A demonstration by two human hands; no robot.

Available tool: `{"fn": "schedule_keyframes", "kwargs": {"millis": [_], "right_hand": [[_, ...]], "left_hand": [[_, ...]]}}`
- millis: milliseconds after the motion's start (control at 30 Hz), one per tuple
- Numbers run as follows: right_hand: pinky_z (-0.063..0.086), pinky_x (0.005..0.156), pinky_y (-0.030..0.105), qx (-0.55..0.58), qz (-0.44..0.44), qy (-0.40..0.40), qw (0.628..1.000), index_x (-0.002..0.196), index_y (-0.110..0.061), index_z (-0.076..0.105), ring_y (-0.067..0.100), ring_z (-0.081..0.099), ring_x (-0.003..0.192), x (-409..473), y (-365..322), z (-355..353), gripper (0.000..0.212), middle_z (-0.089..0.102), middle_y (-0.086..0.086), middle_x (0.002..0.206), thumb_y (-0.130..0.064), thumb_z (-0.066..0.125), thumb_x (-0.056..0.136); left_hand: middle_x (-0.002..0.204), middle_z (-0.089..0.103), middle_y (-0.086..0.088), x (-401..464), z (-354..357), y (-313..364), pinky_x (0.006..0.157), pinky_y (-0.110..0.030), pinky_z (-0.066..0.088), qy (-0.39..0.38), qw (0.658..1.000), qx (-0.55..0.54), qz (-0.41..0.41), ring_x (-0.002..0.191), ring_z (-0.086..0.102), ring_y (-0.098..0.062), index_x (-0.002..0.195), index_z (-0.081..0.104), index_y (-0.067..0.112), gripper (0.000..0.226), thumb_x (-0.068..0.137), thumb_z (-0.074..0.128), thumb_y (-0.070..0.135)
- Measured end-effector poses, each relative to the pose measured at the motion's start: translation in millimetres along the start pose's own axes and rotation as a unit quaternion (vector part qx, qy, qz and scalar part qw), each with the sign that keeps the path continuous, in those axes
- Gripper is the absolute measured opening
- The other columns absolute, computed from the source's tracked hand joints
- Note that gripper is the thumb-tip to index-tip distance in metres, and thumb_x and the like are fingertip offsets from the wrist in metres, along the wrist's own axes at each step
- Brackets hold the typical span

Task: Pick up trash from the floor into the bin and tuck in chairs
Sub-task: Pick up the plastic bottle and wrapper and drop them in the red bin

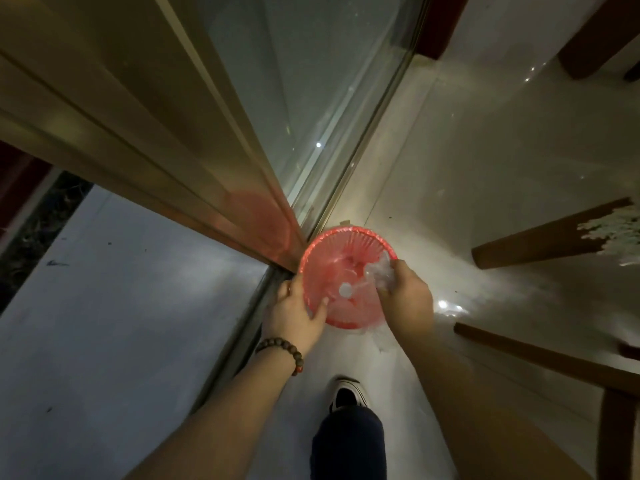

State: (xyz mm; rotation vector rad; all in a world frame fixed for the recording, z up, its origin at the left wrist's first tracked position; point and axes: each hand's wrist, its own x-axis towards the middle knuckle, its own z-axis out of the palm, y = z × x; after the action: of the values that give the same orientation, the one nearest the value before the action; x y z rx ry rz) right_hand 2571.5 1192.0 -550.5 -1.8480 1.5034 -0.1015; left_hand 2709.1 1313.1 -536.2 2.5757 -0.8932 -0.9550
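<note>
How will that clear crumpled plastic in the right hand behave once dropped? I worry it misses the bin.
The clear plastic looks thin and crumpled, so probably light and floppy. It may spring open or drift, though the red bin sits directly beneath.

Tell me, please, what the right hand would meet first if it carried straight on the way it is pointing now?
Most likely the bin's contents. The right hand, gripping crumpled clear plastic, points down and inward over the rim of the red bin, towards a white cap lying inside it. Depth is hard to judge.

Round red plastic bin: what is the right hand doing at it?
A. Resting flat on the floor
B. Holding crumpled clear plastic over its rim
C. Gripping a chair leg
B: the right hand grips crumpled clear plastic over the round red plastic bin.
</note>
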Motion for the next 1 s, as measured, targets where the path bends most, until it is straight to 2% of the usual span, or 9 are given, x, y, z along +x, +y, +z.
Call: {"fn": "schedule_keyframes", "kwargs": {"millis": [67, 133, 267, 333, 500, 667, 767, 900, 1000], "right_hand": [[0.050, 0.076, 0.035, -0.023, -0.002, -0.010, 1.000, 0.130, -0.023, 0.045, 0.027, 0.063, 0.089, 13.5, -2.3, 13.5, 0.046, 0.065, 0.007, 0.105, -0.022, 0.058, 0.086], [0.047, 0.086, 0.037, -0.021, 0.009, -0.027, 0.999, 0.139, -0.022, 0.036, 0.028, 0.058, 0.105, 21.6, 0.6, 23.3, 0.060, 0.058, 0.008, 0.123, -0.030, 0.061, 0.086], [0.035, 0.105, 0.042, -0.028, 0.006, -0.085, 0.996, 0.148, -0.018, 0.015, 0.028, 0.035, 0.132, 24.2, 12.0, 31.8, 0.096, 0.034, 0.007, 0.149, -0.046, 0.071, 0.075], [0.031, 0.109, 0.045, -0.044, -0.002, -0.091, 0.995, 0.148, -0.018, 0.011, 0.028, 0.027, 0.137, 18.6, 13.4, 29.1, 0.102, 0.025, 0.006, 0.153, -0.051, 0.071, 0.073], [0.031, 0.109, 0.048, -0.045, -0.045, -0.057, 0.996, 0.148, -0.017, 0.016, 0.027, 0.028, 0.137, -12.8, 1.0, 0.2, 0.092, 0.025, 0.006, 0.153, -0.059, 0.059, 0.079], [0.023, 0.111, 0.038, -0.049, -0.095, -0.005, 0.994, 0.146, -0.015, 0.025, 0.025, 0.026, 0.138, -69.1, -38.6, -58.0, 0.072, 0.029, 0.009, 0.151, -0.049, 0.052, 0.088], [0.021, 0.112, 0.035, -0.046, -0.111, 0.012, 0.993, 0.145, -0.017, 0.027, 0.021, 0.023, 0.140, -114.6, -70.5, -99.8, 0.067, 0.029, 0.007, 0.152, -0.048, 0.049, 0.091], [0.019, 0.112, 0.034, -0.060, -0.136, 0.030, 0.989, 0.146, -0.019, 0.024, 0.019, 0.020, 0.140, -191.4, -111.6, -155.7, 0.065, 0.026, 0.004, 0.153, -0.049, 0.047, 0.092], [0.021, 0.112, 0.036, -0.076, -0.146, 0.044, 0.985, 0.146, -0.020, 0.024, 0.020, 0.022, 0.140, -252.2, -126.8, -187.4, 0.065, 0.027, 0.005, 0.152, -0.049, 0.046, 0.092]], "left_hand": [[0.138, 0.043, -0.002, -0.3, -0.7, -0.7, 0.080, -0.027, 0.042, -0.001, 1.000, 0.005, 0.011, 0.115, 0.050, -0.020, 0.143, 0.029, 0.023, 0.066, 0.088, 0.052, 0.050], [0.140, 0.041, -0.002, 0.5, -1.0, -3.2, 0.080, -0.027, 0.042, -0.006, 1.000, 0.009, 0.013, 0.117, 0.049, -0.020, 0.144, 0.027, 0.023, 0.067, 0.088, 0.051, 0.050], [0.143, 0.038, -0.002, -2.6, -2.7, -7.8, 0.088, -0.031, 0.042, -0.008, 1.000, 0.010, 0.000, 0.123, 0.045, -0.021, 0.145, 0.025, 0.025, 0.067, 0.089, 0.049, 0.052], [0.144, 0.037, -0.002, -6.7, -5.4, -7.4, 0.091, -0.033, 0.042, -0.003, 1.000, 0.011, 0.000, 0.125, 0.042, -0.022, 0.145, 0.024, 0.026, 0.067, 0.089, 0.047, 0.053], [0.150, 0.030, -0.003, -28.3, -26.3, 5.1, 0.097, -0.036, 0.040, 0.002, 1.000, -0.002, 0.002, 0.132, 0.035, -0.022, 0.146, 0.023, 0.025, 0.067, 0.090, 0.046, 0.052], [0.154, 0.025, -0.004, -76.4, -74.2, 24.9, 0.109, -0.042, 0.035, 0.027, 0.999, -0.003, 0.024, 0.138, 0.027, -0.024, 0.148, 0.021, 0.024, 0.070, 0.089, 0.044, 0.054], [0.152, 0.028, -0.005, -122.9, -113.7, 36.6, 0.111, -0.046, 0.031, 0.049, 0.998, -0.006, 0.037, 0.139, 0.026, -0.024, 0.147, 0.025, 0.022, 0.069, 0.089, 0.044, 0.054], [0.145, 0.040, -0.007, -196.7, -163.0, 45.7, 0.106, -0.045, 0.036, 0.085, 0.993, -0.001, 0.078, 0.133, 0.036, -0.025, 0.142, 0.036, 0.018, 0.065, 0.087, 0.047, 0.052], [0.143, 0.042, -0.010, -252.0, -191.3, 46.6, 0.106, -0.046, 0.036, 0.101, 0.990, -0.002, 0.094, 0.133, 0.037, -0.027, 0.140, 0.040, 0.015, 0.066, 0.086, 0.044, 0.052]]}}
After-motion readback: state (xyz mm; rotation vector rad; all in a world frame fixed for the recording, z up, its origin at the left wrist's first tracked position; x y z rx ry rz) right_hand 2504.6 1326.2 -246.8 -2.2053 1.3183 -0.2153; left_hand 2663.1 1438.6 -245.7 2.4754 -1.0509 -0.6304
